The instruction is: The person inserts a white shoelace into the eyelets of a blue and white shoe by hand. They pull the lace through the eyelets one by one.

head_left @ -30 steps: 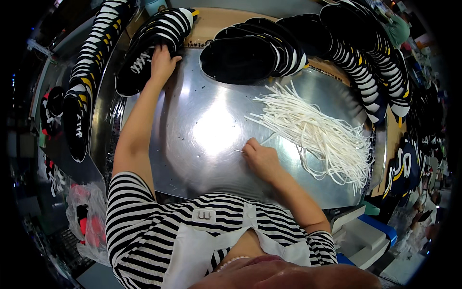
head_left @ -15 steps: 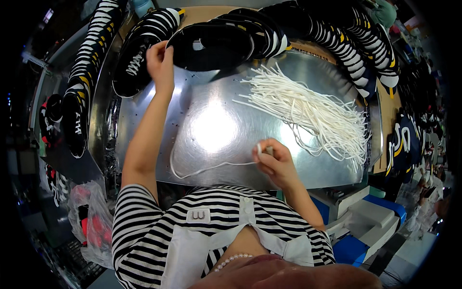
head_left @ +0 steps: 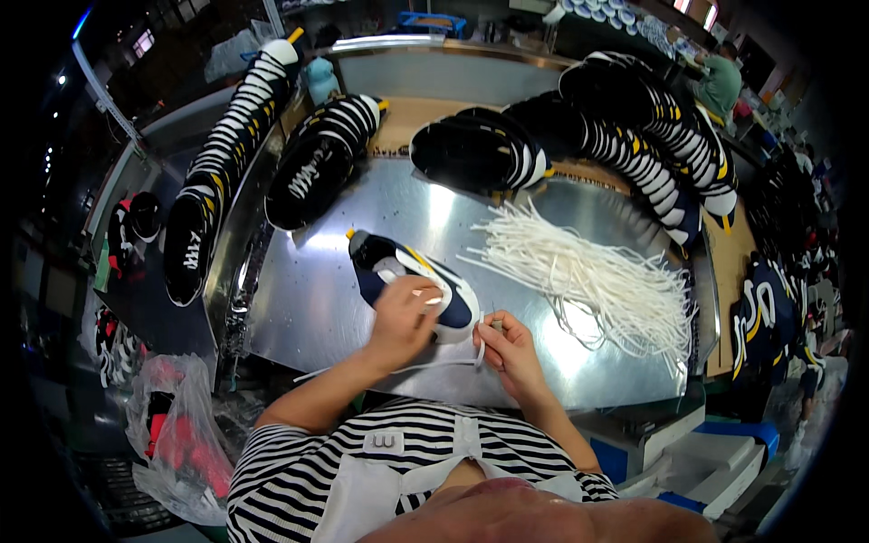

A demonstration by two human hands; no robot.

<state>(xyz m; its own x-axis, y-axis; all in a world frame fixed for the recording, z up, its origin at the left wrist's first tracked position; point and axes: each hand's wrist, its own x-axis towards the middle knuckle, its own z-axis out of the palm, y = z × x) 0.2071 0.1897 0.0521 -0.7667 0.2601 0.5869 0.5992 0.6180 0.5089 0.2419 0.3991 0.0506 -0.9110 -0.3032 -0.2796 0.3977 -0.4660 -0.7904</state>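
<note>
A single navy, white and yellow shoe upper lies tilted on the metal table in front of me. Bent over its near side, my left hand is closed on it around the lacing opening. My right hand, just right of the toe, pinches a white shoelace near its end. The rest of that lace trails leftward along the table's near edge, below my left wrist. Something small and greyish shows at my right fingers; its kind cannot be made out.
To the right lies a big loose bundle of white laces. Nested rows of shoe uppers stand along the back: one row at left, a pile in the middle, more at right. A person sits far off.
My left hand has come back from the middle pile toward me, and one upper now lies before me. My right hand still holds the lace, now beside the toe. The view has tilted upward.
</note>
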